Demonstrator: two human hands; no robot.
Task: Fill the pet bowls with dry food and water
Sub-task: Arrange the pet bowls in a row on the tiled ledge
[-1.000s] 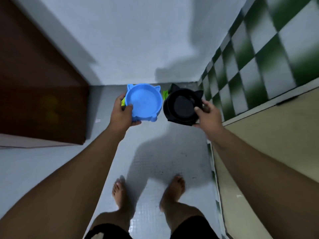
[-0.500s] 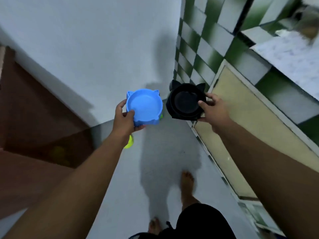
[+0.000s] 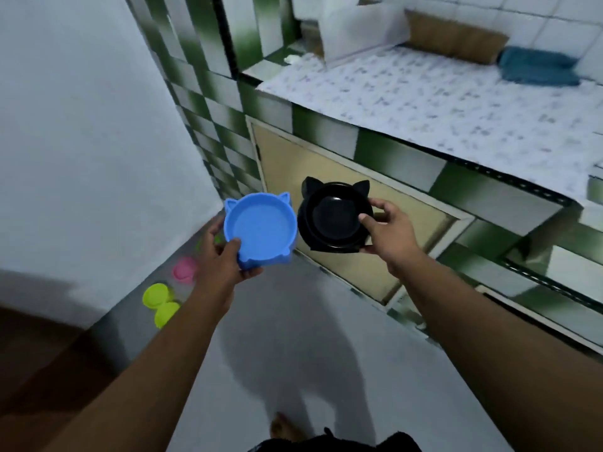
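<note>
1. The blue bowl [image 3: 261, 228], with two small cat ears on its far rim, is being held in the air above the grey floor [image 3: 293, 337], its mouth facing up and slightly tilted toward the camera.
2. The left hand [image 3: 225, 259] is gripping this bowl at its near left edge. The thumb is lying over the rim and the fingers are curling underneath the base.
3. The black bowl [image 3: 336, 216], also eared, is hanging just beside the blue one on its right, at about the same height. Whether the two rims are touching is hard to tell.
4. The right hand [image 3: 388, 230] is clasping the black bowl on its right side, with the thumb pressing on the rim and the fingers wrapping round the outer wall.
5. Behind the black bowl, a beige cabinet door [image 3: 326, 171] is sitting under a counter [image 3: 440, 102] covered with a pale patterned sheet. The counter front is showing green and white checkered tiles [image 3: 208, 102].
6. On the far part of the counter, a blue cloth [image 3: 535, 66] is lying near the tiled wall.
7. On the floor to the left, along a white wall [image 3: 81, 125], a pink bowl [image 3: 184, 269] and two yellow-green bowls [image 3: 161, 303] are resting close together.
8. A bare foot [image 3: 282, 425] is showing at the bottom edge.
</note>
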